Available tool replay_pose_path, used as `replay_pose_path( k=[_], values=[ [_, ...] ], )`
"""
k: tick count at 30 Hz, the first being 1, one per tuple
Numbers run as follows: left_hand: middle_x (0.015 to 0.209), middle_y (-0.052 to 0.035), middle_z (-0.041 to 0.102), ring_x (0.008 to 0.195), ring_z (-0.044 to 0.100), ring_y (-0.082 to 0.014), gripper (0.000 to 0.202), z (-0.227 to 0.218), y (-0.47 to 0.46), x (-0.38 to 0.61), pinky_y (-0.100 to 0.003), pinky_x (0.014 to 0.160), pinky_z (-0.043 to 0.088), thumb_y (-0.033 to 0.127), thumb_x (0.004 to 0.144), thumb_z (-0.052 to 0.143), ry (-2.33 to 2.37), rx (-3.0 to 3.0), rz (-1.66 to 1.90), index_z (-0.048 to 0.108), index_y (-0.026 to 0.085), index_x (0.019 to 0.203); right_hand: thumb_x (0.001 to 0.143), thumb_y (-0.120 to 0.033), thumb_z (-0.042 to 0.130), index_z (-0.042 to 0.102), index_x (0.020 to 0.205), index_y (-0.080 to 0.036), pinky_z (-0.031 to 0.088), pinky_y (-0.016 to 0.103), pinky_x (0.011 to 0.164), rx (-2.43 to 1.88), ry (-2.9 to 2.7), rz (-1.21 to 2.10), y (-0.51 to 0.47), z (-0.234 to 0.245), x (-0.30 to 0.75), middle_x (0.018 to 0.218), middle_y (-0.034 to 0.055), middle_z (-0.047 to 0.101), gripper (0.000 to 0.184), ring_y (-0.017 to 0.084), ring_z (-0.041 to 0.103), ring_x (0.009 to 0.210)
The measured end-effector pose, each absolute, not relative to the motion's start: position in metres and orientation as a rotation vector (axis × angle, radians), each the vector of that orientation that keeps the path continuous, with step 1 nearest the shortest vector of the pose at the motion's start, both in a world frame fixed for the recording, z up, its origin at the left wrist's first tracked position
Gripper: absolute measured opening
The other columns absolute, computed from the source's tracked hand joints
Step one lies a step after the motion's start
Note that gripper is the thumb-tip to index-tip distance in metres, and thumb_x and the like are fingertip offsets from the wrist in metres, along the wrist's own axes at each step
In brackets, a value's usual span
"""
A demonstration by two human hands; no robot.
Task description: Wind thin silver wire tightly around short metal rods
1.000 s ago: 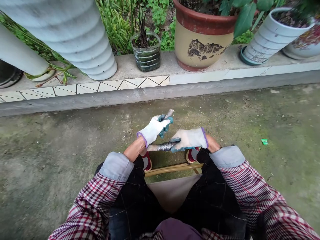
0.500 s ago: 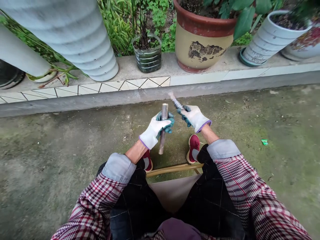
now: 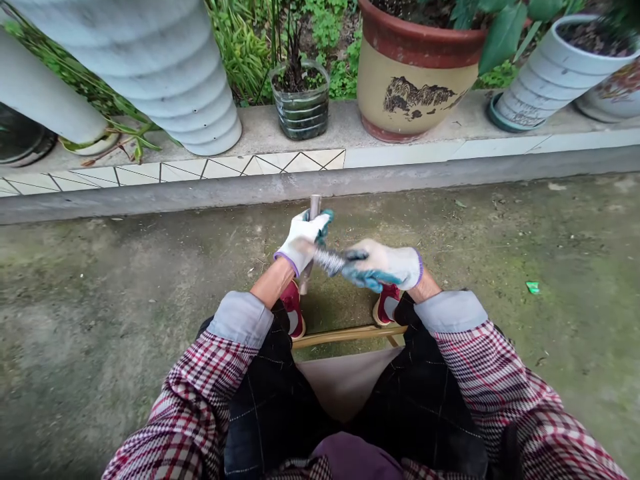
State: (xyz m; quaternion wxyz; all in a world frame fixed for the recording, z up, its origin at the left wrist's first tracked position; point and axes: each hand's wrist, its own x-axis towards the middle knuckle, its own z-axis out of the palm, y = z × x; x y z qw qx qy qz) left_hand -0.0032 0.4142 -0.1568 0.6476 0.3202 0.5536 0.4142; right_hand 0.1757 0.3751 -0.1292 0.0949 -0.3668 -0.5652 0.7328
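1. Nearest to us: plaid sleeves (image 3: 195, 393) and dark trousers (image 3: 270, 413). The person sits on a wooden stool frame (image 3: 350, 335), knees apart.
2. Red shoes (image 3: 291, 308) are flat on the concrete ground (image 3: 125, 287), just under the hands.
3. Left hand (image 3: 303, 240), gloved, is clenched around a metal rod (image 3: 315, 202). The rod stands near upright, top end poking above the fist and lower end dropping toward the left shoe.
4. Right hand (image 3: 387, 265), gloved, grips the wire spool (image 3: 327, 260) by its near end. The spool lies roughly crosswise, its tip up against the rod just below the left fist.
5. Spool is blurred. We cannot tell whether a strand runs from it to the rod.
6. Progress, our judgement: mid-work. Both pieces are in hand and nothing is set down. The spool looks thick with wound turns, and the visible ends of the rod look bare. Whatever sits under the left glove is hidden.
7. Further out, a small green scrap (image 3: 533, 287) lies on the ground, well apart to the right.
8. Farthest is a tiled ledge (image 3: 300, 163) carrying a white ribbed pot (image 3: 165, 80), a cut plastic bottle (image 3: 301, 107) with soil, a brown pot (image 3: 415, 73) and a second white pot (image 3: 545, 73), with greenery behind.
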Motion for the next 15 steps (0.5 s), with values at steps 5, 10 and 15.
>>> replay_pose_path(
  k=[5, 10, 15],
  values=[
    [0.054, 0.0043, 0.047, 0.046, 0.040, -0.0065, 0.023, -0.160, 0.400, 0.000, -0.021, 0.042, 0.027, 0.031, 0.072, 0.073, 1.338, 1.188, 0.806, 0.054, 0.017, 0.074, 0.077, -0.044, 0.065, 0.061, 0.071, -0.017, 0.031, 0.019, 0.040, -1.209, -2.262, 2.057, 0.365, -0.153, 0.169, 0.054, -0.0047, 0.053, 0.029, 0.007, 0.043, 0.044],
    [0.055, 0.0063, 0.044, 0.046, 0.037, -0.0052, 0.023, -0.158, 0.393, 0.006, -0.020, 0.043, 0.028, 0.031, 0.070, 0.070, 1.292, 1.332, 0.742, 0.054, 0.016, 0.069, 0.075, -0.043, 0.070, 0.068, 0.072, -0.017, 0.038, 0.027, 0.052, -1.984, -2.532, 1.193, 0.379, -0.174, 0.167, 0.060, 0.0038, 0.063, 0.026, 0.016, 0.056, 0.056],
    [0.061, 0.0025, 0.057, 0.046, 0.048, -0.0074, 0.019, -0.150, 0.395, 0.002, -0.022, 0.047, 0.043, 0.028, 0.072, 0.070, 1.116, 1.010, 0.878, 0.057, 0.014, 0.075, 0.084, -0.047, 0.058, 0.070, 0.098, -0.020, 0.043, 0.029, 0.064, -2.158, -2.365, 0.852, 0.410, -0.174, 0.182, 0.085, 0.0098, 0.072, 0.032, 0.022, 0.064, 0.074]
  ],
)
